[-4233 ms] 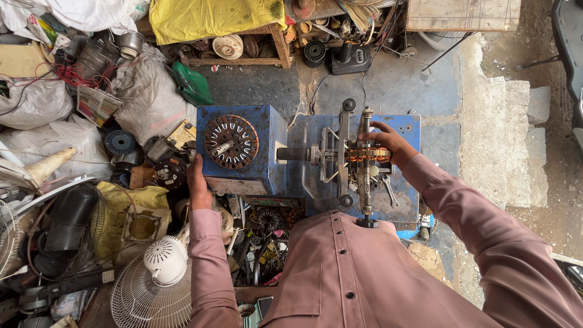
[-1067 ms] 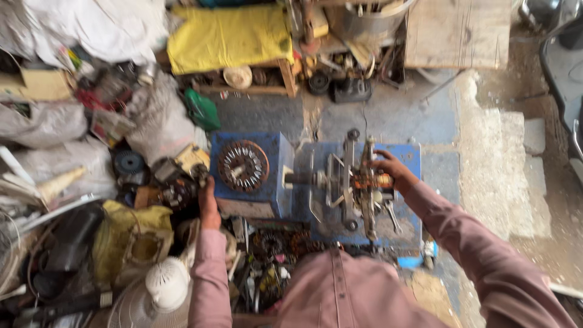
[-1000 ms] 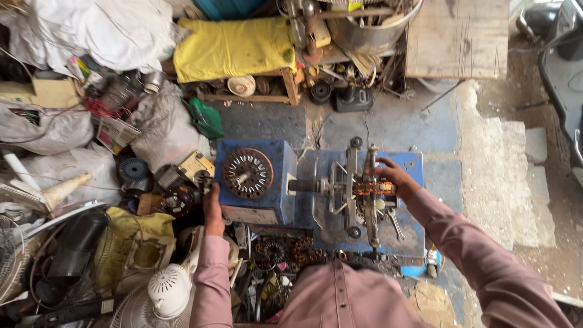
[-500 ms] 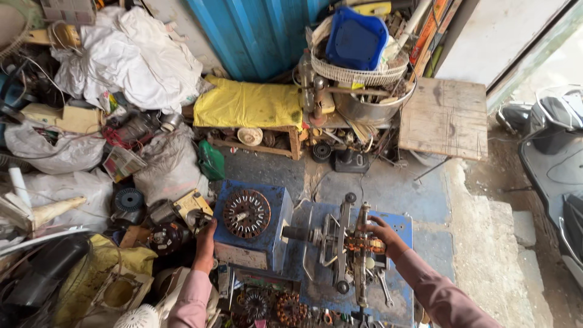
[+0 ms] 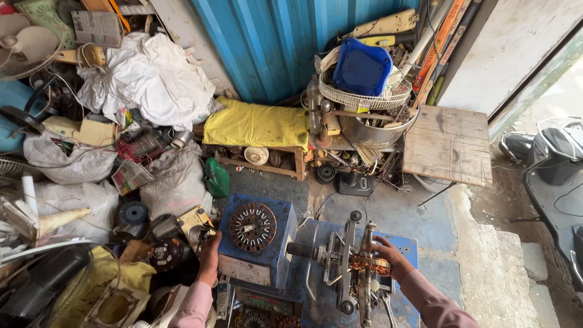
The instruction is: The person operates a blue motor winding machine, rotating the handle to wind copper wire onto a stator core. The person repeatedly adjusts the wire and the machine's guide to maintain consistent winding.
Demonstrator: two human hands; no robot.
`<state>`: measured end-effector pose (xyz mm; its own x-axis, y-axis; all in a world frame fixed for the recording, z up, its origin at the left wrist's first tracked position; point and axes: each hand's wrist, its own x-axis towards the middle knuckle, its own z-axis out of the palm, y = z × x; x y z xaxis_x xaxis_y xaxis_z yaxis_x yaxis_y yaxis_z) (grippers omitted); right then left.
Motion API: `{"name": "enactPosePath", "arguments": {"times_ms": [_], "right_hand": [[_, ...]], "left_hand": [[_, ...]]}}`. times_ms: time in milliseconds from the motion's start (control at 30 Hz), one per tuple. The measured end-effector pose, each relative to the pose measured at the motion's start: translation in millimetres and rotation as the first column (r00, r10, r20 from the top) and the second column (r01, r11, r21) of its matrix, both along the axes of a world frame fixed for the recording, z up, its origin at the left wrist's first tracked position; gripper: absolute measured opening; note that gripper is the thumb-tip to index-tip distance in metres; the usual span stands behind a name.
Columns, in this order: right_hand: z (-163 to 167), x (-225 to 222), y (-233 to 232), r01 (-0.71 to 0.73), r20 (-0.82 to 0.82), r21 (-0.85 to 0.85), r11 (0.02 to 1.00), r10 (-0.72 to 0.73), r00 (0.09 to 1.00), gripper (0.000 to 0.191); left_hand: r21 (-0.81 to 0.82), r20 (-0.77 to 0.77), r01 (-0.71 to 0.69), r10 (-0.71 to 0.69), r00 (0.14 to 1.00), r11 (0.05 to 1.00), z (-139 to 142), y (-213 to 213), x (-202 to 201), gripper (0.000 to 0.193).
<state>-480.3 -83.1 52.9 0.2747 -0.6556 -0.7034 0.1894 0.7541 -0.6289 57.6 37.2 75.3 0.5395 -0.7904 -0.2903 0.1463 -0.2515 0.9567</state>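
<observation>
Left hand (image 5: 209, 261) lies flat against the blue winding machine (image 5: 258, 243); right hand (image 5: 388, 255), fingers curled, grips the copper-wound armature (image 5: 367, 263).

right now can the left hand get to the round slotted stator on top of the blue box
Probably yes. The left hand rests on the left side of the blue box, and the round stator lies bare on its top, just right of the hand. Nothing covers it or stands between them.
</observation>
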Motion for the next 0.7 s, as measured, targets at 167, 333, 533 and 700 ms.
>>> {"name": "enactPosePath", "arguments": {"times_ms": [167,333,533,700], "right_hand": [[2.0,0.9,-3.7,-0.023,-0.104,0.009,1.0,0.024,0.994,0.077],[2.0,-1.6,-2.7,-0.028,-0.125,0.049,0.998,0.034,0.992,0.075],[8.0,-0.6,-4.0,-0.044,-0.16,0.051,0.998,0.052,0.986,0.077],[9.4,2.1,-3.0,-0.07,-0.162,0.008,0.997,0.071,0.984,0.076]], "left_hand": [[-0.01,0.057,-0.012,0.013,0.998,1.0,1.8,-6.0,-0.1,0.048],[-0.045,0.035,0.016,-0.015,0.999,0.999,-0.6,-3.9,0.7,0.055],[0.029,0.024,0.031,-0.031,0.999,0.999,5.3,-4.0,-0.2,0.055],[-0.001,0.047,-0.035,0.035,0.998,0.999,12.2,-6.0,-3.6,0.049]]}}
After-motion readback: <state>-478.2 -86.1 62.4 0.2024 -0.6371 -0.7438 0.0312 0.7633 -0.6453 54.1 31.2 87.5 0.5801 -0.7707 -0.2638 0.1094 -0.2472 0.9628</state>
